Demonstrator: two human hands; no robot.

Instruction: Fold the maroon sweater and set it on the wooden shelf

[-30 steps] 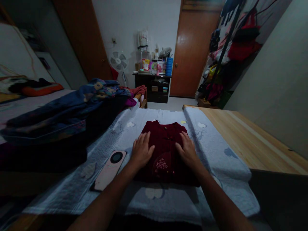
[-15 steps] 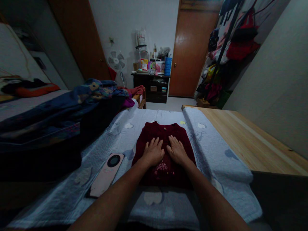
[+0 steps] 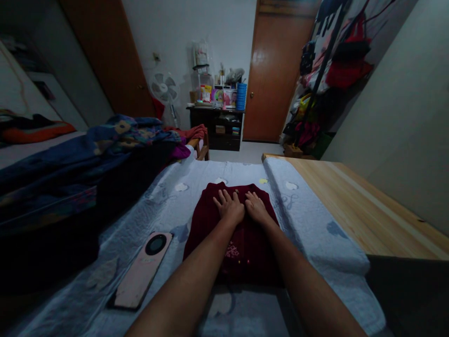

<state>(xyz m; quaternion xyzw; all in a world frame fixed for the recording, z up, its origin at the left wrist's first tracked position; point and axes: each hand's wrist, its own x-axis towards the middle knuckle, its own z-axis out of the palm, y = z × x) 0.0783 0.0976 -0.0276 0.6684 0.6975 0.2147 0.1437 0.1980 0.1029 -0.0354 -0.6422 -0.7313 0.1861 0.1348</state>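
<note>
A dark red garment (image 3: 210, 224), folded into a compact shape, lies on the light blue patterned sheet (image 3: 315, 224). On its upper left part my left hand (image 3: 229, 206) rests palm down with fingers spread. Just to the right, my right hand (image 3: 257, 207) lies flat on the same garment near its neckline, fingers stretched out. Neither hand grips anything. Pink printed dots show on the garment between my forearms. A pink phone (image 3: 142, 274) with a round dark camera ring lies on the sheet to the left of the garment.
Blue patterned bedding and dark cloth (image 3: 129, 164) are heaped at the left. A wooden board (image 3: 361, 201) runs along the right side. Farther back stand a white fan (image 3: 164, 89), a dark cabinet (image 3: 213, 138) with items on top, and hanging bags (image 3: 347, 70).
Both hands have slid forward over the garment toward its neckline. The camera view has shifted slightly, so the phone and garment appear lower and farther left.
</note>
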